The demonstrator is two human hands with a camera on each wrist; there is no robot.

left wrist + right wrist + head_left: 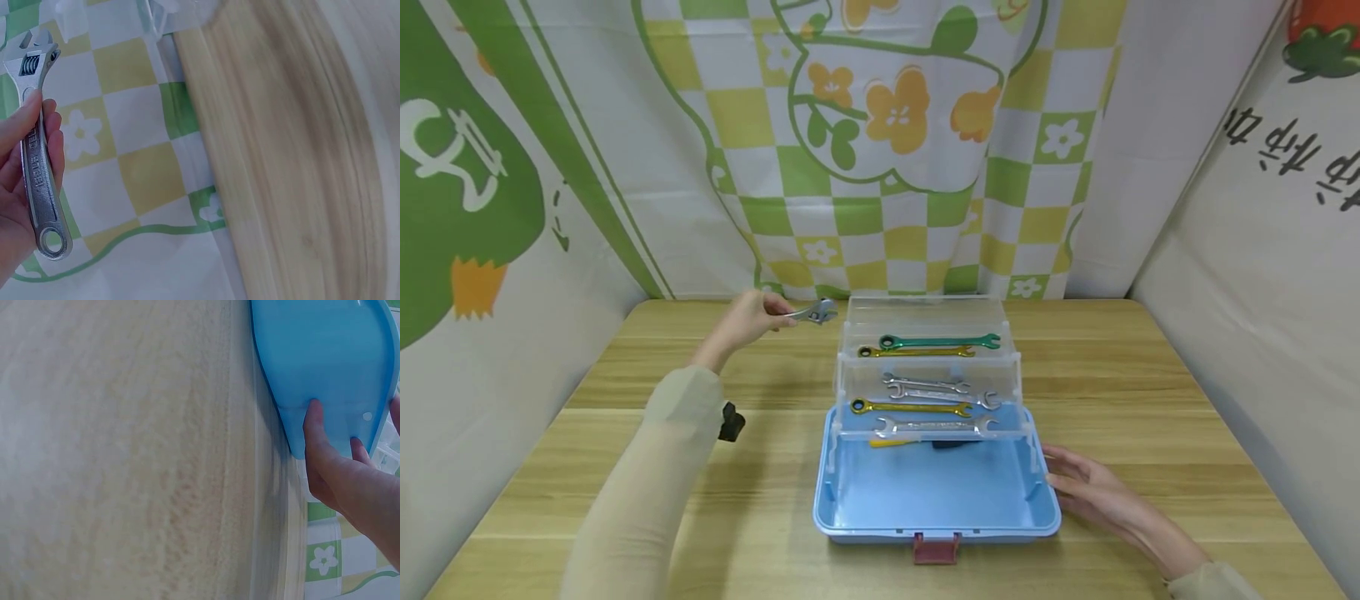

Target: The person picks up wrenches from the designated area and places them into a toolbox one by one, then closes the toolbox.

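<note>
My left hand (751,322) grips a silver adjustable wrench (820,312), held out left of the toolbox's upper trays. In the left wrist view the wrench (39,162) lies along the fingers, thumb over its handle below the jaw and adjusting screw. A light-blue toolbox (936,535) stands open with clear trays (925,312) raised at its back. My right hand (1093,493) is at the box's right side; in the right wrist view its fingertips (314,409) rest against the blue wall, fingers extended.
Green (940,342) and gold (917,352) combination wrenches and several silver open-end wrenches (936,427) lie in the trays. Under them, a yellow-handled tool (891,444) shows in the box. The red latch (936,550) hangs in front. A patterned curtain (880,208) backs the wooden table (760,500).
</note>
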